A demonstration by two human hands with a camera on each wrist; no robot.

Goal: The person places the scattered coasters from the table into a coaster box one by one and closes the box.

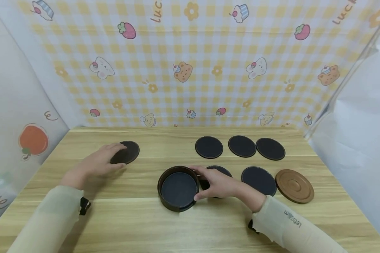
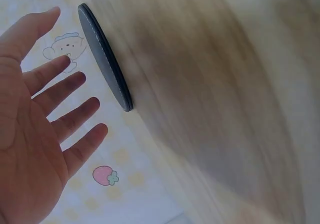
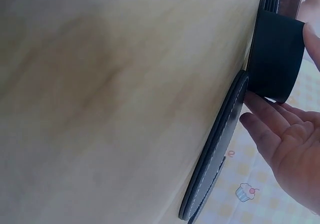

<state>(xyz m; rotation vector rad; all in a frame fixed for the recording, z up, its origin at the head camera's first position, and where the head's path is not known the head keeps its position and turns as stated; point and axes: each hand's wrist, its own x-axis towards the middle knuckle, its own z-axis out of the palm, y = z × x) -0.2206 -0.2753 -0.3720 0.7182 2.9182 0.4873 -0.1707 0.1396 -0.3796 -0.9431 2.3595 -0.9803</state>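
The round holder (image 1: 162,201), dark brown with a black coaster (image 1: 179,189) lying flat inside, sits just right of the table's middle; being round, it has no long axis, and its wall notch faces the near edge. Stacked dark edges show through that notch in the right wrist view. The right hand (image 1: 217,182) has thumb and extended fingers spread against the holder's right wall. Just under and beside that hand lies a partly hidden coaster (image 1: 223,170); further toward the right edge come another black coaster (image 1: 258,181) and a brown disc (image 1: 294,186) with a raised ring. Three stitched coasters (image 1: 209,147) line up nearer the far edge. Toward the far left corner, the left hand (image 1: 102,160), fingers straight, spread and holding nothing, is over a lone dark coaster (image 1: 130,153). The right sleeve (image 1: 282,218) reads "letsslim", inverted; the checked backdrop (image 1: 202,95) reads "luck".
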